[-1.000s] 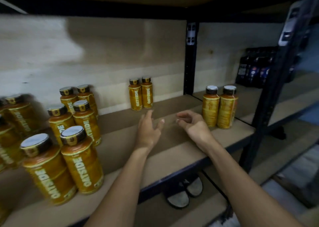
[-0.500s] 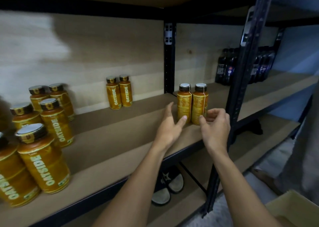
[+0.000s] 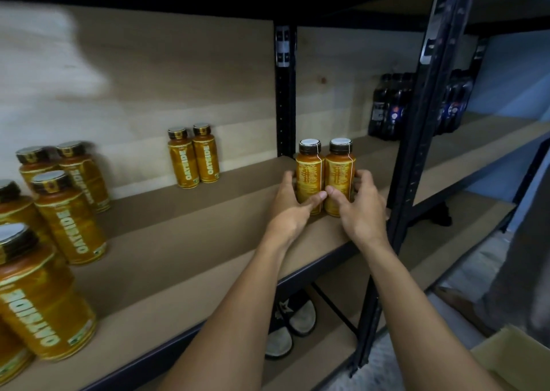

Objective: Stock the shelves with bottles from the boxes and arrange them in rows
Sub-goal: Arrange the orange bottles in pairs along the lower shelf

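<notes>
At least ten orange bottles labelled Oatside stand on one shelf (image 3: 178,242), in three groups. The left group (image 3: 70,227) has six bottles that can be counted, two of them cut off by the frame edge. The back pair (image 3: 182,161) is two bottles side by side against the wall. The front pair (image 3: 309,170) is two more, each held by one of two hands: the left hand (image 3: 290,212) and the right hand (image 3: 363,212). A cluster of dark bottles (image 3: 387,108) stands further right, too dim to count. Two black uprights (image 3: 285,93), two shoes (image 3: 302,319) and one cardboard box (image 3: 515,358) are also visible.
</notes>
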